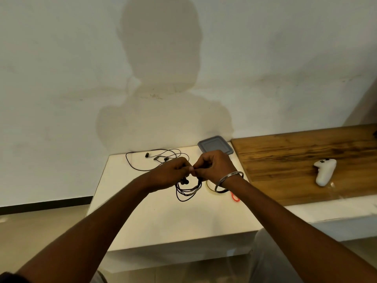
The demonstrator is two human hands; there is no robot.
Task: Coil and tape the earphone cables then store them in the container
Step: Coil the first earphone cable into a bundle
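Two bare forearms (98,227) reach in from the near edge of the white table (163,217) and meet above its middle. The left hand (171,174) has its fingers curled tight round the top of the coiled earphone cable (186,192), whose black loops hang below it, just off the table. The right hand (214,168), with a metal bangle (232,176) at the wrist, pinches closed at the same spot, thumb-tip to thumb-tip with the left. Whether tape lies between its fingers is too small to tell.

The step looks like binding the coil. It would go best if the left hand keeps the loops bunched while the right draws the wrap snug and flat across them.

A second earphone (146,155) lies loose near the far left corner. The grey container (214,147) sits at the far right corner, and something orange (234,198) lies by the right edge. Well apart, a white controller (324,172) rests on the wooden bench (285,156).
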